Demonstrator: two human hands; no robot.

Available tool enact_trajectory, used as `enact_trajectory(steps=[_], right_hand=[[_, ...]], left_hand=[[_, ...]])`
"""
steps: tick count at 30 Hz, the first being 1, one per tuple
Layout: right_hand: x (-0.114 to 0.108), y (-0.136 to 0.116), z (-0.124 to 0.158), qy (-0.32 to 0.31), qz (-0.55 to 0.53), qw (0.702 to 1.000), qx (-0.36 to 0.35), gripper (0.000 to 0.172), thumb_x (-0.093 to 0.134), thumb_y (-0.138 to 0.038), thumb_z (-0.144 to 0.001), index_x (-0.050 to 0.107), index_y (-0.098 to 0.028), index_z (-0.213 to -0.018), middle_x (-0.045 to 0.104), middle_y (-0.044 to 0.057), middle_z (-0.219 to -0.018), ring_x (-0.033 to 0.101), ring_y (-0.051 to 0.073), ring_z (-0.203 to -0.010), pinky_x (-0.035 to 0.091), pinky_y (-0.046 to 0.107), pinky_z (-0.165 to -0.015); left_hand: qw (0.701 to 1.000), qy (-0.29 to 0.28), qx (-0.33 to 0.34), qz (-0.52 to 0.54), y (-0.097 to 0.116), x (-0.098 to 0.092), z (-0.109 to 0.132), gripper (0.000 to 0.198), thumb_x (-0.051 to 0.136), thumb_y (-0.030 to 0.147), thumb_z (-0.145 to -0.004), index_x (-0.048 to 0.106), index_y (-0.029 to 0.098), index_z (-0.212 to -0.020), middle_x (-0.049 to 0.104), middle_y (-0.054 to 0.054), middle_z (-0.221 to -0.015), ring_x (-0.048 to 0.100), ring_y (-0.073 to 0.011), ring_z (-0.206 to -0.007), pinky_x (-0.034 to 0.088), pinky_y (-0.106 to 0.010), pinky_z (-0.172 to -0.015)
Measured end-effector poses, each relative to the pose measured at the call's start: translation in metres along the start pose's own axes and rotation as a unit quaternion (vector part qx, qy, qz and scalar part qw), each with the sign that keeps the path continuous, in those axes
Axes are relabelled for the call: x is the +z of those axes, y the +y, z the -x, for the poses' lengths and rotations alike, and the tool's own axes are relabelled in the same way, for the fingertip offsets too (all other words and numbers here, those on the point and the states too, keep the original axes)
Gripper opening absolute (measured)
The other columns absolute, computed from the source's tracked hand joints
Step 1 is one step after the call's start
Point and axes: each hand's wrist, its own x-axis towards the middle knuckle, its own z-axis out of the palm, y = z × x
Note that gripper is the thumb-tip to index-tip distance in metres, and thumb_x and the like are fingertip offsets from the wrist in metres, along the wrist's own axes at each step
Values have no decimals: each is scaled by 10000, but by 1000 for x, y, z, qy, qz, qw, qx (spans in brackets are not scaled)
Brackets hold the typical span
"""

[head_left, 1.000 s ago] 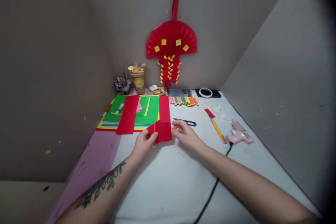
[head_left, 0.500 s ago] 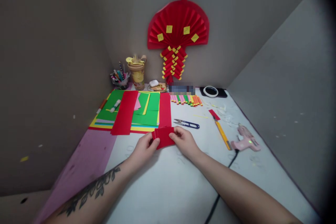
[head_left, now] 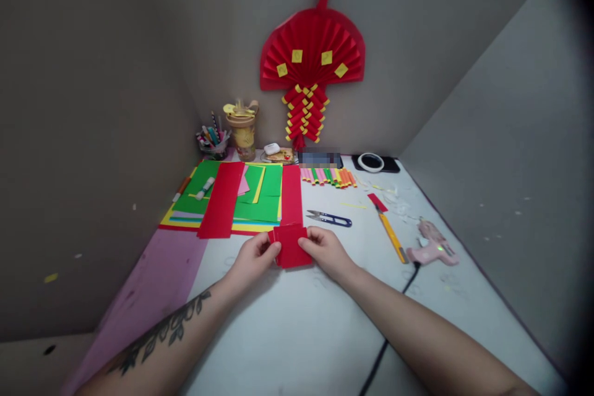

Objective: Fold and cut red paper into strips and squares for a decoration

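Note:
Between both hands is a small stack of red paper pieces, its edges slightly offset at the left. My left hand pinches the left edge, thumb on top and fingers underneath. On the opposite edge, my right hand is closed in the same way, its thumb on the upper face. Just beyond the stack lies a red paper strip. A wider red strip rests across green sheets to the left. Thread snips lie a little beyond my right hand.
To the right are a yellow craft knife, a small red scrap and a pink glue gun with a black cord. Rolled paper tubes, a cup and a pen holder stand behind. A red fan decoration hangs on the wall.
The red stack has tilted so that more of its face shows, its lower edge now level. Both hands keep their hold at the sides. The camera view has shifted slightly.

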Motion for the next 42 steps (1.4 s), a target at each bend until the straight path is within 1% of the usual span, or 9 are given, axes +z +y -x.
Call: enact_trajectory(steps=[4,12,19,24,28,33,35,39,42], right_hand=[[2,1,3,0,15,1000,3,205,628,-363,-685,537,-181,-654,575,-15,-646,491,127,-586,403,254,-580],[2,6,4,-4,45,999,-4,162,596,-311,-688,517,-180,-633,556,-26,-621,483,118,-569,384,240,-557],[3,3,4,3,20,1000,8,166,610,-312,-675,522,-173,-648,592,-16,-634,520,126,-572,402,249,-567],[3,2,4,14,-15,1000,18,205,641,-327,-659,505,-176,-634,604,-15,-622,524,125,-557,400,249,-559],[0,3,4,19,-19,1000,10,217,638,-338,-679,497,-178,-641,608,-10,-634,532,127,-564,400,249,-561],[-1,6,3,-3,4,1000,-18,174,614,-314,-705,526,-168,-672,596,-10,-660,523,123,-585,405,249,-585],[-1,7,3,9,25,999,-31,167,603,-298,-709,514,-168,-654,564,-18,-638,498,115,-576,386,238,-565],[-3,7,2,43,37,997,-47,178,588,-303,-728,503,-173,-643,531,-23,-626,475,112,-572,366,233,-546],[-4,7,0,39,19,998,-54,183,591,-328,-740,520,-175,-669,549,-17,-647,490,118,-588,386,241,-569]], left_hand=[[998,55,-2,-7,0,-2,-1,245,625,396,-734,546,166,-700,556,21,-598,509,-110,-550,395,-207,-532],[999,19,-9,-37,3,-8,-1,199,546,306,-716,518,173,-571,499,41,-506,448,-95,-484,351,-199,-493],[999,26,-27,15,-7,-10,-4,131,492,219,-663,604,152,-668,585,7,-553,496,-107,-501,378,-213,-511],[991,114,-16,67,-7,-14,-4,220,540,376,-768,587,162,-789,590,2,-602,527,-114,-534,390,-215,-507],[991,134,17,-1,-3,-17,-4,309,528,476,-807,572,172,-786,581,10,-639,499,-101,-530,364,-206,-495],[991,28,59,-113,0,-16,-2,259,562,412,-798,577,160,-738,598,-9,-692,538,-137,-646,405,-232,-600],[986,52,72,-139,2,-19,-2,272,513,404,-829,560,166,-706,570,3,-665,519,-136,-636,393,-232,-595],[969,166,86,-161,3,-32,-6,249,499,396,-843,568,175,-750,559,15,-687,516,-137,-672,382,-226,-616],[971,145,79,-172,2,-34,-8,259,510,398,-839,565,172,-725,549,18,-669,505,-135,-662,374,-223,-607]])
